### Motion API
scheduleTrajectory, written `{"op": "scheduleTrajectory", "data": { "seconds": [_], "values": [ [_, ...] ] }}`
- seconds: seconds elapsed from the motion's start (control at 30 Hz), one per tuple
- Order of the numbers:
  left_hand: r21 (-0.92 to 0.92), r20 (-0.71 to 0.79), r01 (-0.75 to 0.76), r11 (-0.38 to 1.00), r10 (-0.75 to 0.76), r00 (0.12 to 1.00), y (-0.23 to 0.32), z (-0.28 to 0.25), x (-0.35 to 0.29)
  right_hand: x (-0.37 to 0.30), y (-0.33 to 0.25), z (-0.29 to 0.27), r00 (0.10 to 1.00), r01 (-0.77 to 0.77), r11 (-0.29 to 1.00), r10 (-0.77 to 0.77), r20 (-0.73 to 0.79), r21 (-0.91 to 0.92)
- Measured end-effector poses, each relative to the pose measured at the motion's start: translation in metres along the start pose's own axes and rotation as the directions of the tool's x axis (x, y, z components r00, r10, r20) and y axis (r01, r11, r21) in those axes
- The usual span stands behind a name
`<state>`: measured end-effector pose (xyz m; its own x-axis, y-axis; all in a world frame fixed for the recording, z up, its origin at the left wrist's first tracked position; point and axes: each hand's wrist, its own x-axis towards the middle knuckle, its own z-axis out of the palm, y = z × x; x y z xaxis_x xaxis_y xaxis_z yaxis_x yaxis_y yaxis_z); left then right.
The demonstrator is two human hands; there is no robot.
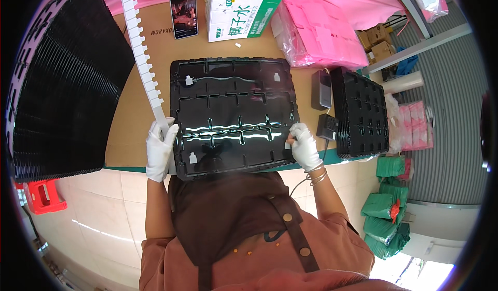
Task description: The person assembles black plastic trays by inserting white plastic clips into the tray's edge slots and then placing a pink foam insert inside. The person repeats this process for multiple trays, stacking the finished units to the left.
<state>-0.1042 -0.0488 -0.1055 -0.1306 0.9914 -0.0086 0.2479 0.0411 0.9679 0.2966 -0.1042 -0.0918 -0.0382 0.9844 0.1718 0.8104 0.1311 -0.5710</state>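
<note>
A glossy black plastic tray lies at the table's front edge before me. Small white stickers show near its corners, such as the upper-left sticker, the upper-right sticker and the lower-left sticker. My gloved left hand, at the tray's left edge, is closed on the lower end of a long white notched sticker strip. At the tray's right edge, my gloved right hand has its fingers pinched together, a bare fingertip showing. Another white sticker sits right at these fingertips.
A tall stack of black trays stands left, a smaller stack right. Behind are a phone, a carton and pink packs. A power bank and a black adapter with a cable lie beside the tray.
</note>
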Motion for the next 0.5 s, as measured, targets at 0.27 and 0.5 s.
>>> {"op": "scheduleTrajectory", "data": {
  "seconds": [0.27, 0.5],
  "values": [
    [0.009, 0.011, 0.014, 1.0, -0.014, 1.0, 0.003, -0.001, 0.001, 0.006, -0.009, -0.021, 0.976, -0.068, 0.995, 0.05, 0.21, 0.077],
    [0.015, 0.008, 0.006, 1.0, -0.006, 1.0, 0.008, 0.0, 0.0, 0.005, -0.011, -0.015, 0.991, -0.021, 0.997, 0.011, 0.132, 0.075]
  ]
}}
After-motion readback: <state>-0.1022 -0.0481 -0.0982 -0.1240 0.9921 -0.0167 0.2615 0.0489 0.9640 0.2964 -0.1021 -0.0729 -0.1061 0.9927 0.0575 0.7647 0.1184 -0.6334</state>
